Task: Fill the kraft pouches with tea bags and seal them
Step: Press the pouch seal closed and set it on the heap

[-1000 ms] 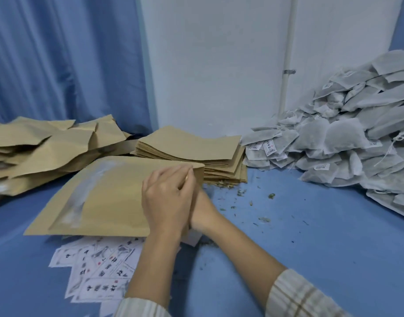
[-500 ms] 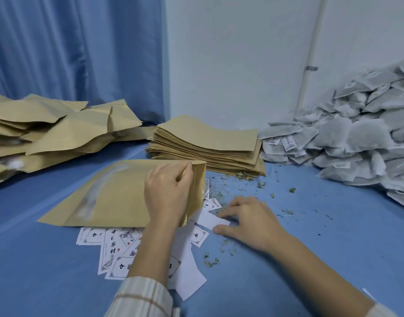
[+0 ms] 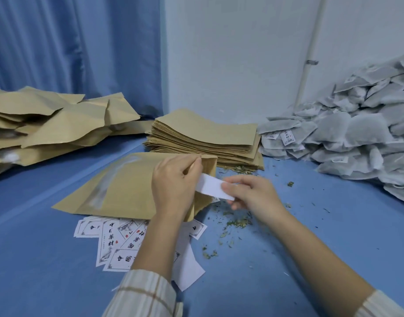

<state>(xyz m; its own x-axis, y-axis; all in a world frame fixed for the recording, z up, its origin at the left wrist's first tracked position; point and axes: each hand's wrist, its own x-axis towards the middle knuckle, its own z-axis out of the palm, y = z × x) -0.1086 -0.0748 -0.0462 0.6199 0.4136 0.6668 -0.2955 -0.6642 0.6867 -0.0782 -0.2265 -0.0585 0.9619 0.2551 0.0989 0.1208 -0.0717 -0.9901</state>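
Head view: a kraft pouch (image 3: pixel 127 186) lies flat on the blue bench (image 3: pixel 310 236), long axis running left to right, mouth toward the right. The left hand (image 3: pixel 173 186) pinches the mouth's upper lip, hiding part of the opening. The right hand (image 3: pixel 253 197) pinches a white card (image 3: pixel 213 187) at the mouth; its printed face cannot be seen. Tea bags (image 3: pixel 356 133) pile at right, cut off by the frame.

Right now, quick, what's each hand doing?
Left hand: fingers pinch the open mouth of the kraft pouch.
Right hand: fingers pinch a white paper slip at the pouch mouth.
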